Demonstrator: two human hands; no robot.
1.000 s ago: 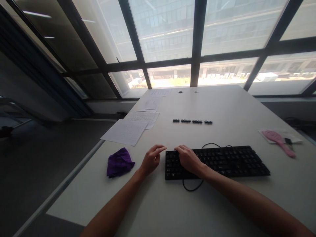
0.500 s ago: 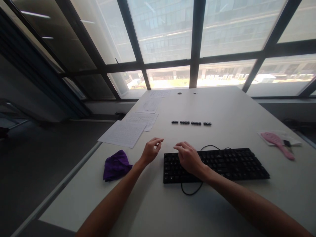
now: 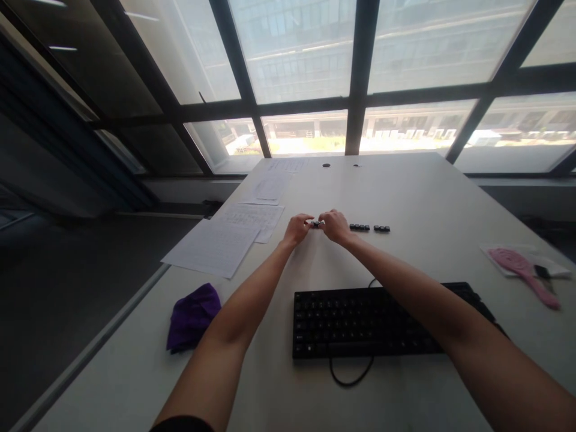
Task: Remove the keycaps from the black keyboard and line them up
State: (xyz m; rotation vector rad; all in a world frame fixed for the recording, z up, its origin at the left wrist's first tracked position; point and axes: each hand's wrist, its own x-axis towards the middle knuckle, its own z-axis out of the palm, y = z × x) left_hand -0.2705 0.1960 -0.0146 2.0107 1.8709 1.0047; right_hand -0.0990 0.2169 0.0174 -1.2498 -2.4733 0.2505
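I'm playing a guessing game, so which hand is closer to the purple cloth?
Left. The left hand is beyond the purple cloth and to its right, by some small black blocks; the right hand is also beyond it, but farther right.

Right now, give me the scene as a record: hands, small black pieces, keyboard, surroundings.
left hand: at the left end of a group of small black pieces; grip unclear
right hand: at that group's right end; grip unclear
other pieces: two more groups in line, right of the right hand
keyboard: black, nearer the person, partly hidden by the right forearm
left side: purple cloth, with papers beyond
right side: pink handled item
surface: white table
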